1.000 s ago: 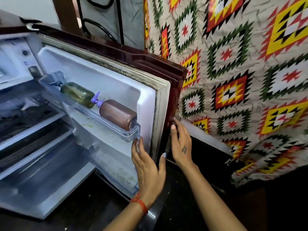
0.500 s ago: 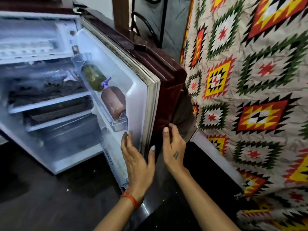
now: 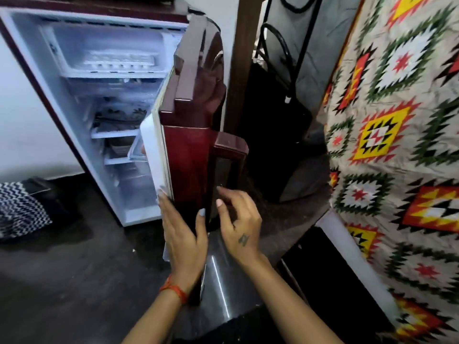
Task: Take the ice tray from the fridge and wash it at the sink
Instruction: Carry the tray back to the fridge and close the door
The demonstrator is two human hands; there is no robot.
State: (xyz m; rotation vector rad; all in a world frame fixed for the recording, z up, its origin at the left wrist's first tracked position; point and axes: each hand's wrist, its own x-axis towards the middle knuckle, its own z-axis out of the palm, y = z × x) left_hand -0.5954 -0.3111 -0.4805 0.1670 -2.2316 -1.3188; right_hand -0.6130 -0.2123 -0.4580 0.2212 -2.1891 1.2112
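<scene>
A small maroon fridge [image 3: 29,78] stands open on the floor. A white ice tray [image 3: 119,61] lies in the freezer compartment at its top. The maroon door [image 3: 191,135] is seen edge-on, swung partly towards the cabinet. My left hand [image 3: 183,234] lies flat with straight fingers against the door's inner edge, thumb on the outer side. My right hand [image 3: 238,219] hovers by the door's dark handle recess, fingers loosely bent and holding nothing.
A bed with a patterned cover [image 3: 397,145] fills the right side, close to the door. A dark metal stand [image 3: 280,100] is behind the door. A zigzag-patterned cloth [image 3: 19,209] lies on the dark floor at left.
The door has swung from wide open to nearly edge-on. The freezer with the ice tray has come into view. My right hand has left the door's outer edge.
</scene>
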